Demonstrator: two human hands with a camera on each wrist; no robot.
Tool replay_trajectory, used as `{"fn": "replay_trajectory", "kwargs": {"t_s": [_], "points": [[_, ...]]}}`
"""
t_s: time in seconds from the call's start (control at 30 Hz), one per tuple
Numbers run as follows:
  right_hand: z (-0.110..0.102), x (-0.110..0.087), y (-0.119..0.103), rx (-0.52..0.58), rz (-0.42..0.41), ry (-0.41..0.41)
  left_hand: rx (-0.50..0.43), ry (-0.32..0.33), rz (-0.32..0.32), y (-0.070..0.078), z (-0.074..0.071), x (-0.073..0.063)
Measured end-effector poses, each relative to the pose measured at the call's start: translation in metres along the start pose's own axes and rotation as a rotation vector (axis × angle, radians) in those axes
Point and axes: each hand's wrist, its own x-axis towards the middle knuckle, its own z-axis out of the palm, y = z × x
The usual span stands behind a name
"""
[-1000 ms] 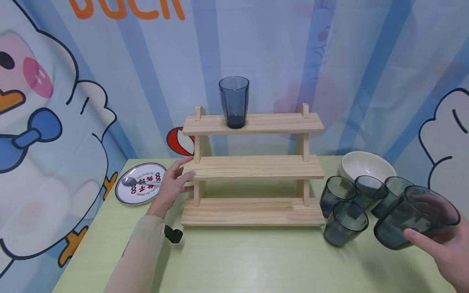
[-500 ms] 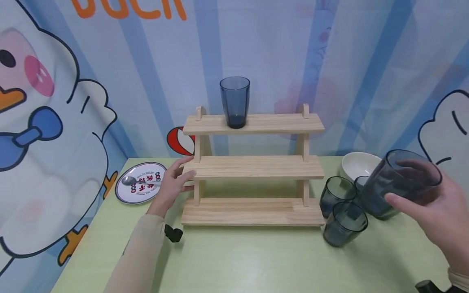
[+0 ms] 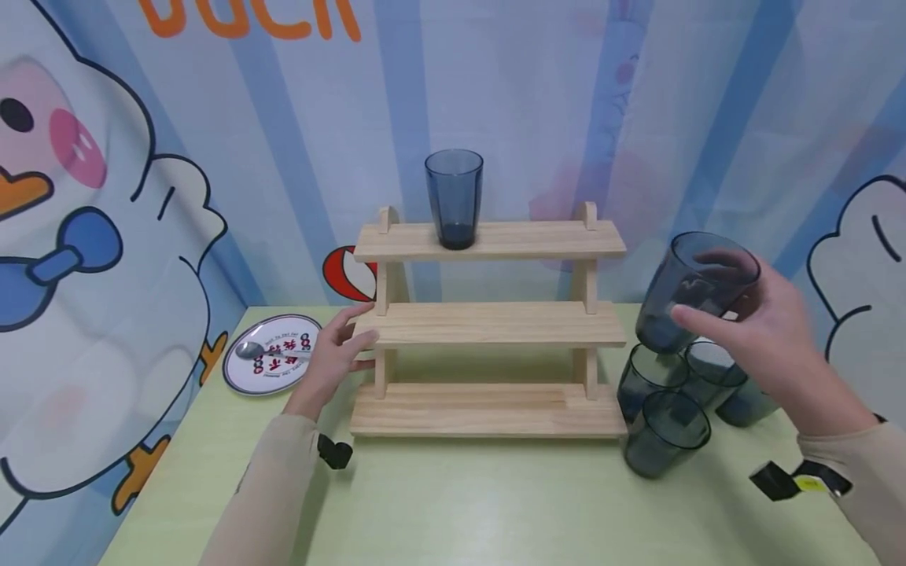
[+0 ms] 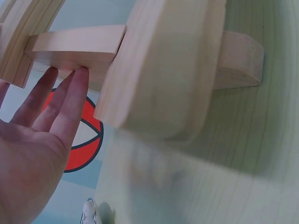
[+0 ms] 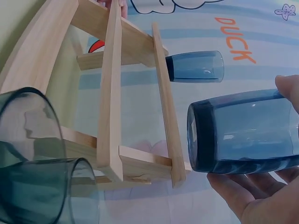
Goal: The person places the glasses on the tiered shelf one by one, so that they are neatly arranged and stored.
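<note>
A blue-tinted drinking glass [image 3: 697, 287] is gripped in my right hand [image 3: 760, 338], tilted above several similar glasses standing at the stand's right. In the right wrist view, thumb and fingers lie on opposite sides of the held glass [image 5: 247, 133]. My left hand [image 3: 334, 358] touches the left end of the three-tier wooden stand [image 3: 488, 322] at its middle shelf. Straight fingers [image 4: 70, 102] meet the side upright in the left wrist view; the thumb cannot be made out there. Another glass [image 3: 454, 200] stands upright on the top shelf, left of its centre.
Grouped glasses [image 3: 668, 432] stand close to the stand's right end, with a white bowl [image 3: 683, 313] behind them. Left of the stand, an oval plate [image 3: 272, 380] bears a spoon [image 3: 249, 350]. A duck-print curtain [image 3: 510, 102] hangs behind the pale green table [image 3: 488, 503].
My right hand has carried the glass up and leftward from the right edge, to a place over the grouped glasses. My left hand keeps its place on the stand.
</note>
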Motion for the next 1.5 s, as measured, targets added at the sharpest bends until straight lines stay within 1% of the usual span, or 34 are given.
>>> {"fn": "replay_trajectory", "kwargs": {"t_s": [0.13,0.27,0.5,0.63,0.77,0.87,1.03,1.17,1.33,1.5], "points": [[0.005,0.017,-0.009,0.007,0.012,-0.032,-0.001,0.007,-0.003,0.0,0.0,0.0],[0.015,0.035,-0.019,0.064,0.008,-0.05,0.003,0.015,0.002,0.0,-0.001,0.001],[0.035,0.063,-0.037,0.139,0.028,-0.106,-0.001,-0.001,0.007,0.001,-0.001,-0.001],[0.045,0.076,-0.044,0.192,0.042,-0.129,-0.009,-0.008,0.006,0.001,0.001,-0.001],[0.055,0.088,-0.047,0.217,0.052,-0.124,-0.009,-0.01,0.0,0.001,0.003,-0.001],[0.063,0.098,-0.05,0.249,0.041,-0.111,-0.008,-0.006,-0.004,0.001,0.004,-0.001],[0.073,0.113,-0.058,0.303,0.027,-0.083,-0.004,0.007,-0.001,0.001,0.001,-0.001],[0.082,0.124,-0.064,0.301,0.033,-0.066,-0.008,0.009,0.003,0.0,0.0,0.0],[0.094,0.13,-0.069,0.287,0.049,-0.073,-0.018,0.016,-0.008,-0.001,0.0,-0.001],[0.106,0.134,-0.071,0.302,0.054,-0.082,-0.015,0.016,-0.01,-0.001,0.001,-0.001]]}}
